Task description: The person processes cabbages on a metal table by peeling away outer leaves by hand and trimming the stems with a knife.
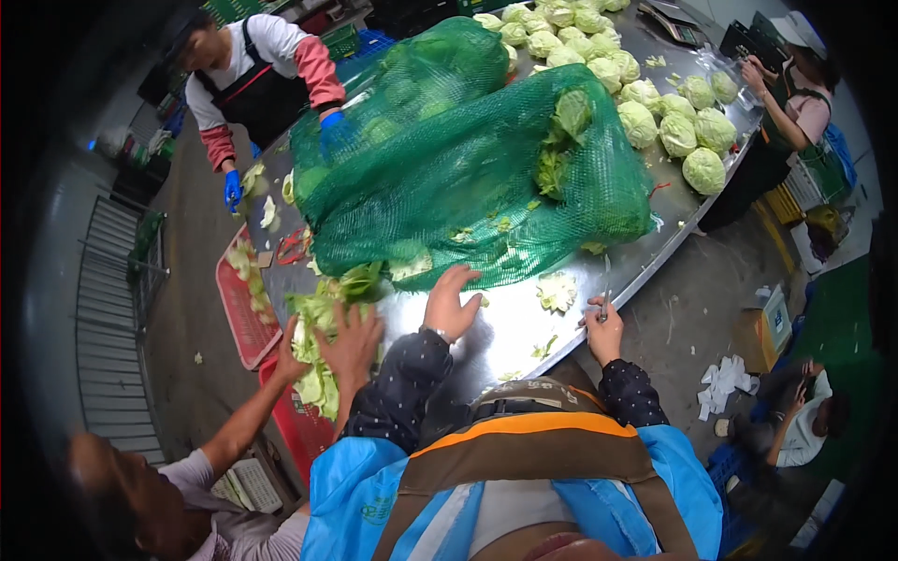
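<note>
My left hand (452, 305) is over the steel table (414, 315), fingers apart, at the near edge of a green mesh sack (449, 189). Whether its fingertips touch the mesh I cannot tell. In my right hand (605, 335), by the table's front edge, is a knife (606, 280) with its blade pointing away from me. Between my hands, a little farther off, lies a trimmed cabbage piece (557, 291). Cabbages and loose leaves (563, 116) show through the sack. Left of me, a co-worker's two hands (351, 343) are at a heap of cabbage leaves (316, 357).
Trimmed cabbages (638, 125) are piled at the far right, near a weighing scale (677, 24). Red plastic crates (242, 336) stand off the table's left end. A person in blue gloves (337, 133) works across the table; another person (796, 105) stands at right.
</note>
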`<state>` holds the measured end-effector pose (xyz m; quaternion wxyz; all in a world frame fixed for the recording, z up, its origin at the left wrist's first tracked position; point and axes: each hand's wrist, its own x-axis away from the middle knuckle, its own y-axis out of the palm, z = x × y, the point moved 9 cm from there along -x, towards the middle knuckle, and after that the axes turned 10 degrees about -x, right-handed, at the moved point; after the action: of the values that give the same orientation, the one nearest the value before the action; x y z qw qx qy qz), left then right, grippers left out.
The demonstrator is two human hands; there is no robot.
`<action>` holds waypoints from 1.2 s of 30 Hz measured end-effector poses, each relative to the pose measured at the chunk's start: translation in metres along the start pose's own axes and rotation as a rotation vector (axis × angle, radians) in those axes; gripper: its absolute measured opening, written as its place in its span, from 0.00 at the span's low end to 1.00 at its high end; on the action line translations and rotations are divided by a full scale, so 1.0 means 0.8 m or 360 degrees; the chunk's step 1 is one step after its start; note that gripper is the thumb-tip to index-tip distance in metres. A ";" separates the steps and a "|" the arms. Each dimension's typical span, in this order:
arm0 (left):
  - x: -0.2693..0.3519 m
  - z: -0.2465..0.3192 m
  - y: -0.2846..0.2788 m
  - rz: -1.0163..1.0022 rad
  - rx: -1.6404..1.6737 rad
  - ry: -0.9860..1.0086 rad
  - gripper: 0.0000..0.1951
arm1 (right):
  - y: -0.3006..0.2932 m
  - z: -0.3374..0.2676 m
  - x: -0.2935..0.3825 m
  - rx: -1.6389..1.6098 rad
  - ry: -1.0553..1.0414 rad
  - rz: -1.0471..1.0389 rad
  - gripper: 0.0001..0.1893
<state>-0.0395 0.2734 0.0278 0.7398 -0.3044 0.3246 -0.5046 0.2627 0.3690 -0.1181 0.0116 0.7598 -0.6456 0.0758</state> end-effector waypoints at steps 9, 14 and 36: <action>-0.200 0.023 0.118 -0.0491 0.0402 -0.0221 0.24 | -0.012 -0.017 -0.010 0.0203 -0.0007 0.0030 0.08; -0.289 -0.012 0.197 -0.0552 0.0207 -0.0454 0.52 | -0.006 0.010 -0.006 0.0106 -0.0014 -0.0039 0.10; 0.322 -0.086 0.084 -0.0772 0.0408 -0.1487 0.13 | 0.009 0.003 -0.003 -0.0267 0.0590 -0.0509 0.05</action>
<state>0.0152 0.0423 -0.1104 0.6988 -0.4699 -0.1826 -0.5074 0.2554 0.3698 -0.1216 0.2044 0.8218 -0.5081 0.1572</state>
